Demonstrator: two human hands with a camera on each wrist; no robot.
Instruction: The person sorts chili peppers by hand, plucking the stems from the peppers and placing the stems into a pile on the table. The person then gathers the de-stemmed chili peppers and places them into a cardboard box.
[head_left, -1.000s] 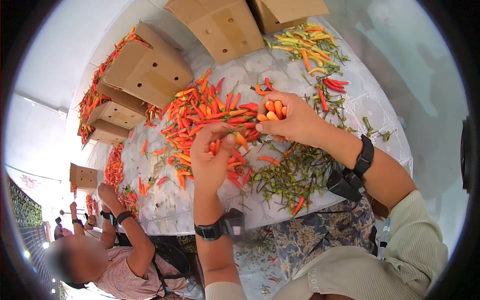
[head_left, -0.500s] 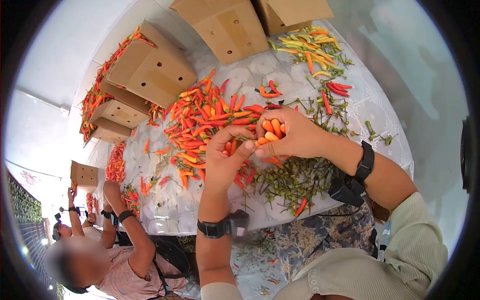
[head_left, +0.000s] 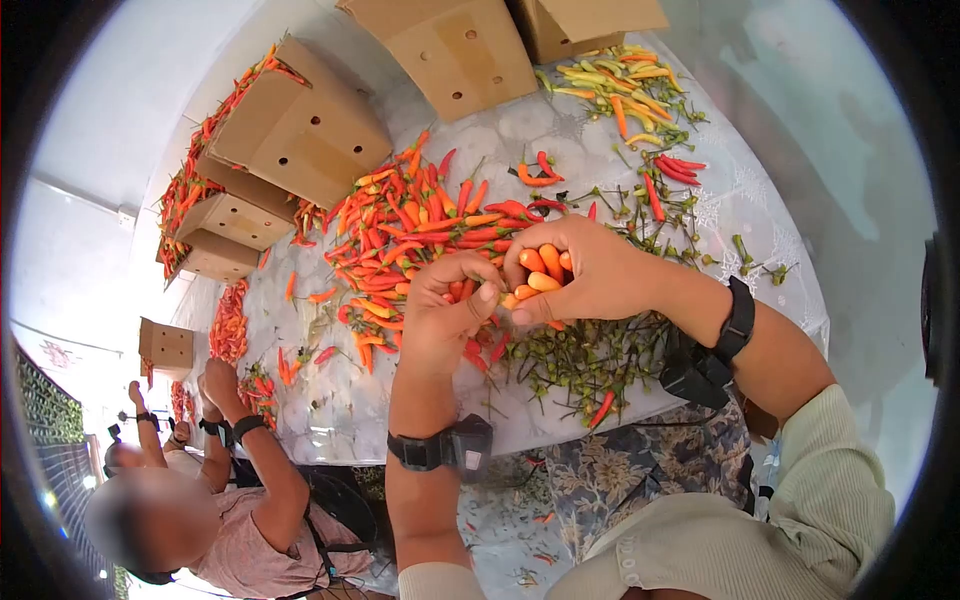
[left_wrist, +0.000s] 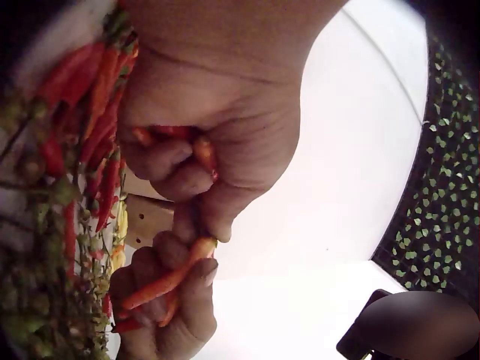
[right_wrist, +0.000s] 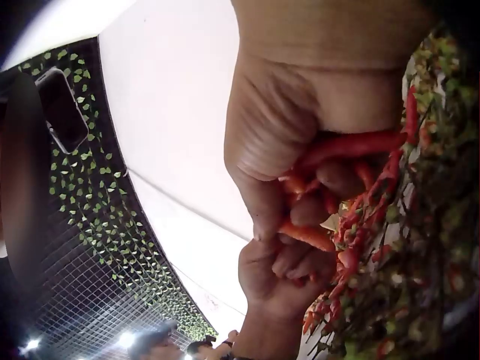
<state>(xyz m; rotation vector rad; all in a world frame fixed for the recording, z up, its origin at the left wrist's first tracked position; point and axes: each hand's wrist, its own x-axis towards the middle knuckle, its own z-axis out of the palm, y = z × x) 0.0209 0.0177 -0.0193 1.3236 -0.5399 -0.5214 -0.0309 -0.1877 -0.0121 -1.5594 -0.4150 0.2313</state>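
Note:
My left hand (head_left: 437, 318) and right hand (head_left: 598, 272) meet fingertip to fingertip over the table. Several orange chili peppers (head_left: 551, 262) sit bunched in the curl of my right hand. Its thumb and forefinger pinch one orange chili pepper (left_wrist: 166, 285), whose stem end lies right at my left thumb and forefinger tips. A few red-orange chili peppers (left_wrist: 205, 154) are tucked under the curled fingers of my left hand. Behind both hands spreads a heap of red and orange chili peppers (head_left: 400, 225), and nearer me lies a pile of green stems (head_left: 580, 370).
Cardboard boxes (head_left: 300, 115) stand along the table's far side, some filled with chili peppers. Yellow chili peppers (head_left: 625, 95) lie at the back right. Another person (head_left: 250, 535) sits to my left. The white tablecloth (head_left: 330, 420) runs to the near table edge.
A second ago my left fingers pinched an orange chili pepper, apart from my right hand. The hands have since come together, and an orange chili pepper now sits in my right fingertips.

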